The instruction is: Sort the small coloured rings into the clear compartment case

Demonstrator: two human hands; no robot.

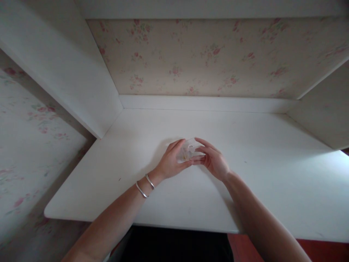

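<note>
A small clear plastic container is between my hands above the middle of the white desk. Small pale and yellowish bits show through its wall, too blurred to name. My left hand wraps round its left side, with the thumb along the near edge. From the right, my right hand curves its fingers onto the container, the index at the far corner and the lower fingers near my left thumb. Both hands partly cover the container. Whether its lid is open cannot be made out.
The white desk top has a low back ledge and floral wallpaper behind it. A white upright panel bounds it at the left, another panel at the right. A small dark mark lies left of my wrist.
</note>
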